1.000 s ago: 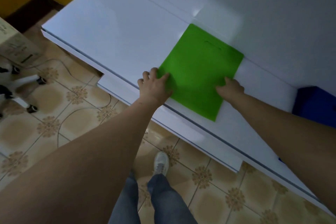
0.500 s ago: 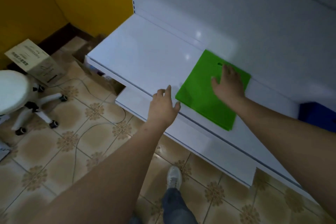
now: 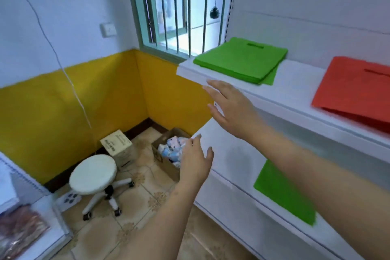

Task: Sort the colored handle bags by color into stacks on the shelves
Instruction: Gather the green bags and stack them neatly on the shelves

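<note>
- green stack (image 3: 242, 60) lies flat on the upper shelf (image 3: 295, 88), at its left end, up and just right of the right hand (image 3: 231, 110); handle slot faces the back wall, so the stack's near edge comes to the hand first
- single green bag (image 3: 282, 192) lies flat on the lower shelf (image 3: 228, 154), down and right of both hands, partly hidden under the right forearm; one corner hangs over the shelf's front edge
- red bags (image 3: 356, 88) on the upper shelf, well apart to the right of the green stack; beyond both hands
- right hand is the nearer one to the green stack; raised in front of the upper shelf's front edge, palm down, fingers straight and spread, holding nothing; whether it touches the edge cannot be told
- left hand (image 3: 195, 161) lower, off the left end of the lower shelf, fingers loosely apart, empty; the far one from either green pile
- judgement: the loose green bag is not yet with its stack; joining them would mean reaching down-right to the lower shelf, then up to the stack; right hand suits best
</note>
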A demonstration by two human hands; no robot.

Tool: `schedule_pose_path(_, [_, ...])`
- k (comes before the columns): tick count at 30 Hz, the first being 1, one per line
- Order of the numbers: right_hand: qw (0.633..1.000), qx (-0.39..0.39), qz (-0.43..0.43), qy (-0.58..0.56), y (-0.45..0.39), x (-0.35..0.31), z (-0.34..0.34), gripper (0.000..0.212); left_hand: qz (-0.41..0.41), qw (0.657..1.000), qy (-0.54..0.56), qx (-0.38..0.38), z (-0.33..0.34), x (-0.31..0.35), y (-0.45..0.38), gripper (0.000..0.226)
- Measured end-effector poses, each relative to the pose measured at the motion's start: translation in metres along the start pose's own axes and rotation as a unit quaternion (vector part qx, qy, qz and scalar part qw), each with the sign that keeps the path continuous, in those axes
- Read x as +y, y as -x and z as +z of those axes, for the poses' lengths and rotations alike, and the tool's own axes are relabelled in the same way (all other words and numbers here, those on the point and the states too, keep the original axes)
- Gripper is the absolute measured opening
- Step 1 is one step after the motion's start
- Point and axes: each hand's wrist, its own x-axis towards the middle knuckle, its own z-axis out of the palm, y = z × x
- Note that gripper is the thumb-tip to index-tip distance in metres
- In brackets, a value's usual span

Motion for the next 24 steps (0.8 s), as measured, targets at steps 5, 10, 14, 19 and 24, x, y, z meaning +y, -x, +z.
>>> schedule_pose_path(5, [0.990, 0.080, 0.116, 0.033, -0.053, 0.044, -0.041, 0.052, 0.055, 0.996, -0.004, 0.075, -0.048, 0.037, -0.052, 0.053])
schedule_pose_path(10, [0.942, 0.025, 0.334, 0.033, -0.066, 0.127, -0.039, 0.061, 0.099, 0.989, -0.022, 0.112, -0.063, 0.075, -0.120, 0.049])
schedule_pose_path(14, [0.895, -0.064, 0.439, 0.038, -0.075, 0.192, -0.032, 0.069, 0.121, 0.985, -0.041, 0.115, -0.068, 0.104, -0.186, 0.047])
schedule_pose_path(19, [0.854, -0.132, 0.502, 0.030, -0.099, 0.261, -0.024, 0.081, 0.094, 0.988, -0.093, 0.079, -0.055, 0.128, -0.261, 0.061])
schedule_pose_path(24, [0.835, -0.194, 0.515, 0.014, -0.106, 0.304, 0.001, 0.093, 0.065, 0.979, -0.190, 0.044, -0.041, 0.120, -0.308, 0.072])
